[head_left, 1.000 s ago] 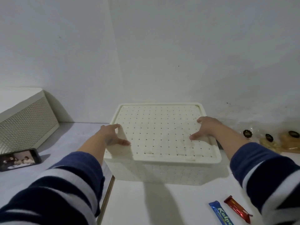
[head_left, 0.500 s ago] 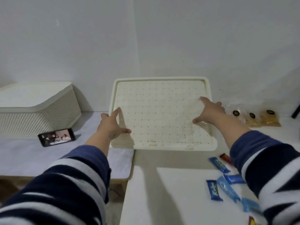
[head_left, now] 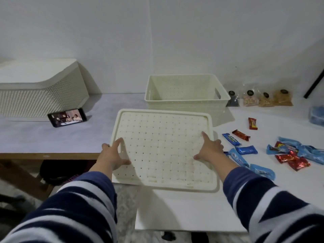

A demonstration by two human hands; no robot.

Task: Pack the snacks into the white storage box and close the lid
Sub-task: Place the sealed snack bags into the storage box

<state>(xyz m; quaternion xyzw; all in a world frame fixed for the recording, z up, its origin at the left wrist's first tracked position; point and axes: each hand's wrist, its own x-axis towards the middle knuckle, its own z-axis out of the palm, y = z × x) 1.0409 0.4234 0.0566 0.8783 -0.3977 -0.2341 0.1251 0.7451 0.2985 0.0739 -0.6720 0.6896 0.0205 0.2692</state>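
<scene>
The white storage box point(head_left: 185, 102) stands open and looks empty at the back of the white table. Its perforated white lid point(head_left: 163, 148) is off the box, held tilted in front of it above the table's near edge. My left hand point(head_left: 114, 155) grips the lid's left side and my right hand point(head_left: 209, 149) grips its right side. Blue and red wrapped snack bars point(head_left: 245, 149) lie scattered to the right of the lid. A further heap of blue and red snack packets point(head_left: 296, 155) lies at the far right. Several clear bags of snacks point(head_left: 259, 99) stand beside the box.
A second white lidded basket point(head_left: 40, 90) sits on a lower grey table at the left, with a phone point(head_left: 67, 117) leaning against it. A gap separates the two tables. A blue object point(head_left: 316, 115) lies at the right edge.
The lid has come off the box and moved toward me and down, held in both hands. The open box is now exposed behind it. The view has tilted down.
</scene>
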